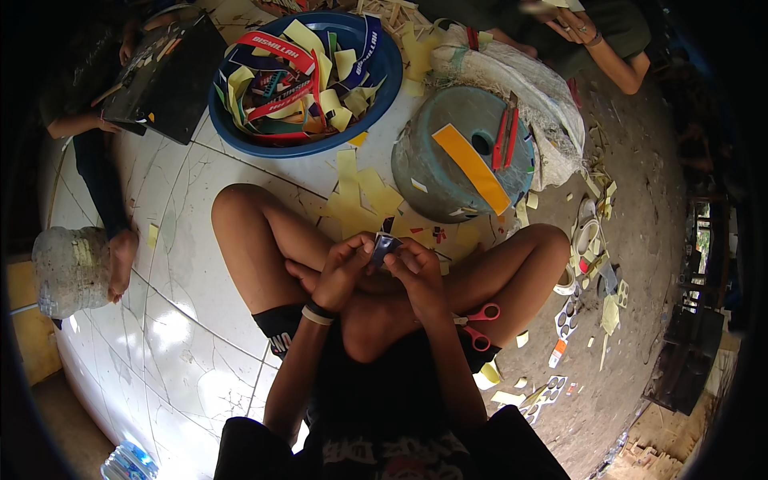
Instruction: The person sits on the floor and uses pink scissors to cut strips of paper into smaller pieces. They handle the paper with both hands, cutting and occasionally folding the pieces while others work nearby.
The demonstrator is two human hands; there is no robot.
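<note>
Blue strip (385,246) sits pinched between our left hand (342,272) and right hand (418,274), fingers closed on it, held close so we see it; scissors (480,324) rest on our leg.

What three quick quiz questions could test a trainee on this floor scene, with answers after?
1. True or false: the red-handled scissors lie on the person's right thigh.
2. What do the left hand and right hand hold together?
3. What lies on the upturned grey-green bucket: A a yellow paper strip, B a bottle?

Key: 1 true. 2 a small dark folded piece. 3 A.
</note>
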